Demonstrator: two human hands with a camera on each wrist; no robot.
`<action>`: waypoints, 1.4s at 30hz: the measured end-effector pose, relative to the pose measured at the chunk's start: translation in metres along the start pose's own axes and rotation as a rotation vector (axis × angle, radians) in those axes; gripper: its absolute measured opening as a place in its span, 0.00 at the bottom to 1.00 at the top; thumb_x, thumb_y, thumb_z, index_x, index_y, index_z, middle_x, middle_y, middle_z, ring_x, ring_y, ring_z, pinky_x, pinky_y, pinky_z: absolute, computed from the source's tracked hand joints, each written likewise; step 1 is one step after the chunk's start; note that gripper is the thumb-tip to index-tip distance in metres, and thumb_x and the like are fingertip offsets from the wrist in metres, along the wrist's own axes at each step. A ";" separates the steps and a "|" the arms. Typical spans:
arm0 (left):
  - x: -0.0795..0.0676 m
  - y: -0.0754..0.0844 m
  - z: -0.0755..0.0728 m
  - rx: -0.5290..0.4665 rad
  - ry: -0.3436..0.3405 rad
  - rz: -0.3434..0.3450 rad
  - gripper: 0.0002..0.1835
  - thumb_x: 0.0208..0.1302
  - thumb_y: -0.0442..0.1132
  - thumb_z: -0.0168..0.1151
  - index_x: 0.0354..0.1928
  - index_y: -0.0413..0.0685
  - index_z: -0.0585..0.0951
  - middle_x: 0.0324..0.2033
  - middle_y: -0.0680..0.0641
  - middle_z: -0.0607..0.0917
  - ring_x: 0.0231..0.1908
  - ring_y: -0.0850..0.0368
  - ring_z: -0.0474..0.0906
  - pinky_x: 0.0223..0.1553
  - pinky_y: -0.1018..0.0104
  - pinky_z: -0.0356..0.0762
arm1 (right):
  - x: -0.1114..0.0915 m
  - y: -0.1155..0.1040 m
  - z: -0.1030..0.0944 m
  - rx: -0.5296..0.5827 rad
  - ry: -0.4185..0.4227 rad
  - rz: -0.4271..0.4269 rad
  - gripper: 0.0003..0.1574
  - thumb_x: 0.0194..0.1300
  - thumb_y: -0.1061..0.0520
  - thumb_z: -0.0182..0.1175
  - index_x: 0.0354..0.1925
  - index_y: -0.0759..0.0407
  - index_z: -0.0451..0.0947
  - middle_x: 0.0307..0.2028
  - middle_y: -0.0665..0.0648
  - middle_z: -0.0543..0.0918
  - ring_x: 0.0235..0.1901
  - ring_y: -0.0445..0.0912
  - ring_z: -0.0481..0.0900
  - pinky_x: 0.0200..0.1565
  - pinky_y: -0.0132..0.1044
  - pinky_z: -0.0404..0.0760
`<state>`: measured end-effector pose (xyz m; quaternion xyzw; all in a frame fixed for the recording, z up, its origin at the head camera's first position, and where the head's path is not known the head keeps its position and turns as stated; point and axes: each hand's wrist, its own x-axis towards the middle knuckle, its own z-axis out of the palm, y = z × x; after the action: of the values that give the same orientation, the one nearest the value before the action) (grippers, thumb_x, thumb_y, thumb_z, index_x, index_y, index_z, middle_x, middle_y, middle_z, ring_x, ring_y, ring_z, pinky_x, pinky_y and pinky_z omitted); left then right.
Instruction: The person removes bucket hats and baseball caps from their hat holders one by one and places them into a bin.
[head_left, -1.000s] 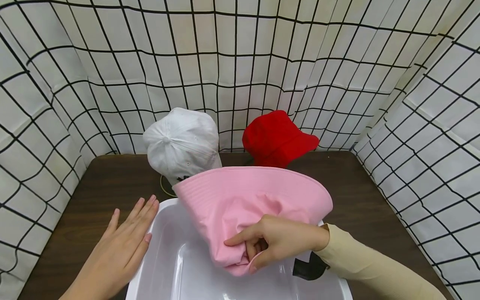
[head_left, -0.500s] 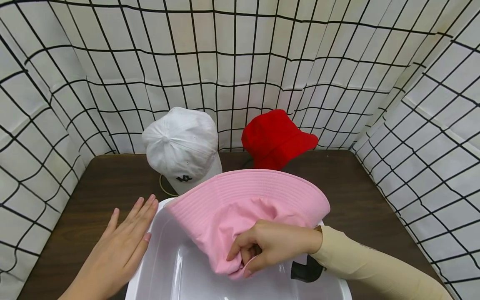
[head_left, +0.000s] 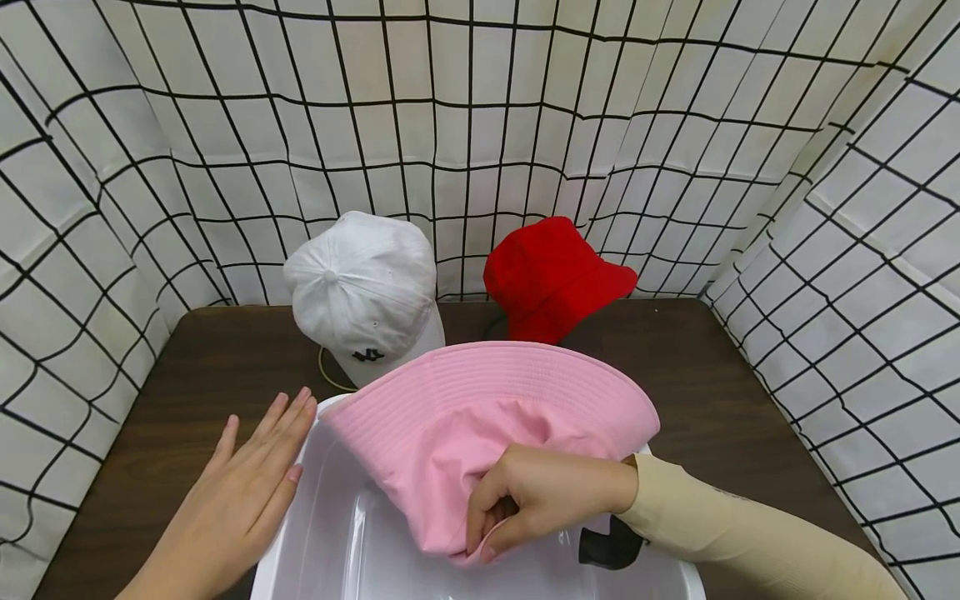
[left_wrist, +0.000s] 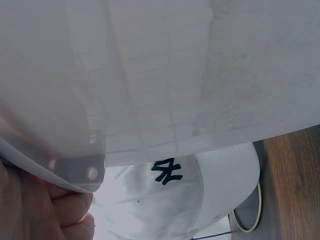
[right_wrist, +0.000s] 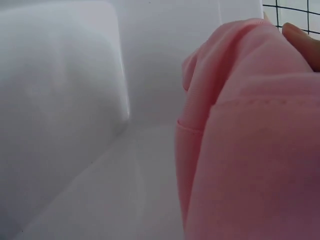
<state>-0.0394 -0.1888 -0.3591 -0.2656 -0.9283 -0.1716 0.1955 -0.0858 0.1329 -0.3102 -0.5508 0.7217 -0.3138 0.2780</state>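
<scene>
The right hand (head_left: 551, 492) pinches the pink hat (head_left: 461, 442) over the tub (head_left: 337, 517); the left hand (head_left: 240, 492), fingers straight, touches its side. White cap (head_left: 363, 287), red hat (head_left: 551, 275): near the worktop's (head_left: 750, 417) far edge.

White tub (head_left: 375, 525) on dark wood-grain table (head_left: 716, 392)

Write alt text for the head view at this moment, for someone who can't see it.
A person's right hand pinches a pink bucket hat over a white tub; the left hand is outstretched at the tub's left rim. Beyond are a white cap and a red hat, with a brown table and black-gridded white walls around.
</scene>
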 end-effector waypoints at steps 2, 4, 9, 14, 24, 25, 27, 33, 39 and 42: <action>0.000 0.000 0.000 -0.002 0.004 0.001 0.29 0.72 0.41 0.45 0.72 0.43 0.56 0.71 0.45 0.57 0.71 0.58 0.44 0.69 0.49 0.32 | 0.002 0.000 0.001 -0.007 -0.022 -0.008 0.03 0.58 0.62 0.66 0.34 0.58 0.85 0.26 0.46 0.83 0.26 0.23 0.69 0.31 0.19 0.76; 0.000 0.000 0.000 0.003 0.003 0.001 0.29 0.72 0.41 0.44 0.72 0.43 0.56 0.71 0.45 0.58 0.71 0.57 0.44 0.69 0.49 0.32 | 0.004 -0.001 0.003 -0.012 -0.050 -0.007 0.03 0.58 0.62 0.66 0.34 0.58 0.84 0.26 0.45 0.83 0.26 0.22 0.69 0.32 0.19 0.75; 0.000 0.000 0.000 0.016 -0.012 0.000 0.30 0.72 0.42 0.44 0.73 0.44 0.54 0.71 0.47 0.56 0.71 0.58 0.43 0.69 0.49 0.32 | 0.009 -0.001 0.009 0.002 -0.133 0.014 0.02 0.59 0.61 0.66 0.33 0.58 0.83 0.24 0.44 0.81 0.25 0.22 0.67 0.32 0.18 0.75; 0.000 0.000 -0.001 0.009 -0.025 -0.010 0.30 0.72 0.41 0.45 0.73 0.45 0.53 0.72 0.48 0.54 0.71 0.59 0.42 0.69 0.49 0.32 | 0.016 0.001 0.016 -0.027 -0.179 0.024 0.02 0.59 0.60 0.66 0.33 0.58 0.83 0.22 0.43 0.78 0.23 0.22 0.66 0.31 0.17 0.73; -0.001 -0.001 -0.002 -0.002 -0.008 -0.008 0.29 0.72 0.40 0.45 0.72 0.45 0.55 0.71 0.46 0.57 0.71 0.58 0.43 0.69 0.48 0.33 | 0.028 0.014 0.028 -0.151 -0.184 0.026 0.01 0.58 0.62 0.65 0.32 0.57 0.82 0.22 0.43 0.78 0.23 0.21 0.64 0.30 0.13 0.69; -0.001 -0.001 -0.002 -0.001 -0.005 -0.007 0.29 0.72 0.40 0.44 0.72 0.45 0.55 0.71 0.46 0.58 0.71 0.58 0.43 0.69 0.48 0.33 | 0.029 0.015 0.029 -0.157 -0.191 0.027 0.02 0.59 0.63 0.65 0.32 0.57 0.82 0.22 0.43 0.79 0.23 0.21 0.64 0.31 0.13 0.69; -0.001 -0.002 -0.003 -0.004 -0.005 -0.005 0.29 0.72 0.40 0.44 0.73 0.46 0.55 0.71 0.46 0.57 0.71 0.58 0.43 0.69 0.47 0.34 | 0.030 0.016 0.032 -0.161 -0.220 0.051 0.02 0.60 0.63 0.64 0.33 0.56 0.82 0.22 0.42 0.79 0.23 0.22 0.65 0.31 0.13 0.69; -0.002 -0.001 -0.003 -0.016 -0.009 -0.014 0.30 0.72 0.40 0.45 0.73 0.47 0.54 0.71 0.47 0.57 0.71 0.58 0.43 0.69 0.48 0.33 | 0.030 0.016 0.040 -0.169 -0.339 0.088 0.06 0.61 0.63 0.62 0.37 0.54 0.82 0.24 0.39 0.79 0.25 0.19 0.66 0.34 0.12 0.68; 0.000 -0.001 -0.001 -0.019 -0.003 -0.004 0.30 0.71 0.40 0.45 0.73 0.47 0.54 0.71 0.47 0.57 0.71 0.57 0.44 0.69 0.49 0.33 | 0.026 0.014 0.029 -0.185 -0.242 0.024 0.05 0.61 0.64 0.62 0.37 0.57 0.82 0.26 0.42 0.79 0.26 0.21 0.66 0.35 0.12 0.69; 0.002 0.000 0.000 -0.018 -0.003 -0.001 0.30 0.71 0.40 0.45 0.73 0.46 0.54 0.71 0.48 0.57 0.71 0.57 0.44 0.69 0.49 0.33 | 0.019 0.013 0.014 -0.271 -0.151 0.054 0.02 0.61 0.63 0.62 0.32 0.57 0.81 0.24 0.42 0.78 0.25 0.26 0.67 0.33 0.13 0.67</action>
<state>-0.0408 -0.1881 -0.3586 -0.2670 -0.9272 -0.1798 0.1914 -0.0884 0.1156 -0.3302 -0.5857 0.7491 -0.1635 0.2628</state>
